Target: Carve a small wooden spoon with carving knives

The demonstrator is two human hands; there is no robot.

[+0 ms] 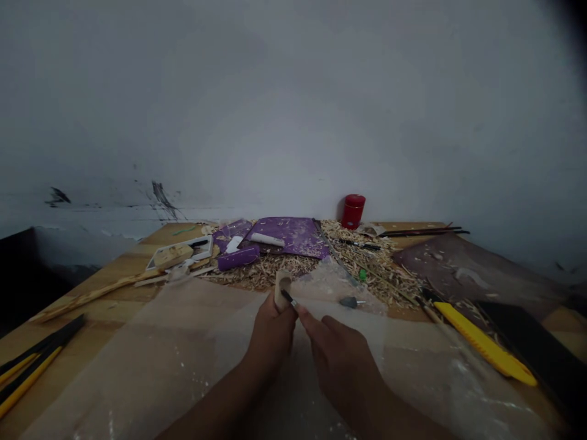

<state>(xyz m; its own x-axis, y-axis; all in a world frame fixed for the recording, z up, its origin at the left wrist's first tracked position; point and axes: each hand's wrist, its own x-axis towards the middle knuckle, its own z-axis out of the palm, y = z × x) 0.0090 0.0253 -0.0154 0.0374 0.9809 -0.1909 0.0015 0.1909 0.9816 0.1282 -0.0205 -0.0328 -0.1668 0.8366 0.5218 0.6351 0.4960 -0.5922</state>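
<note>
Because the left hand [270, 338] grips the wood block [282, 287] while the right hand [342, 366] pinches a small knife [290, 299] at its edge, one slip could cut the left hand.

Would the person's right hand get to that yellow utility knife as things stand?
Probably yes. The right hand is nearest the yellow utility knife, and only a flat plastic sheet lies between them. But it holds a small carving tool, which it would likely have to put down first.

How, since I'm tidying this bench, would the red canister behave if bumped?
The red canister stands upright and fairly narrow, so a knock could probably tip it. Its round body would likely roll once down. It looks rigid, though the material is unclear.
</note>
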